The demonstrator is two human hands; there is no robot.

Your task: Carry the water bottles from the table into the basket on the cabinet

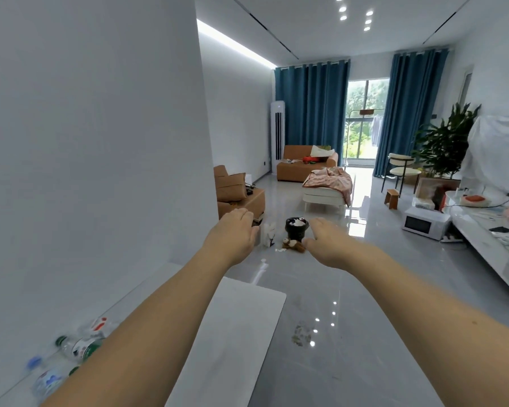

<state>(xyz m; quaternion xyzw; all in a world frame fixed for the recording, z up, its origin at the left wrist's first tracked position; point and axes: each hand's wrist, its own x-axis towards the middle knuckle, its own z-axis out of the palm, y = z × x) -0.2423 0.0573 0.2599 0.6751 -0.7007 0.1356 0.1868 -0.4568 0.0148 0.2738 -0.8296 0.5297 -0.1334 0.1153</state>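
Several clear plastic water bottles lie on a white table (pixel 241 306) at the lower left, partly hidden under my left forearm. One has a green cap and label (pixel 81 346), another a blue cap and label (pixel 46 380), and a third carries a red label (pixel 99 324). My left hand (pixel 237 230) and my right hand (pixel 325 240) are both stretched out forward, palms down, fingers apart, holding nothing, well beyond the bottles. No basket or cabinet shows in this view.
A white wall (pixel 94 142) stands close on the left. Glossy grey floor runs ahead with a black pot (pixel 296 227), a small plush toy (pixel 293 245) and a white carton (pixel 268 235). Orange sofas, a white daybed, a microwave (pixel 423 226) and a low white console (pixel 488 239) lie beyond.
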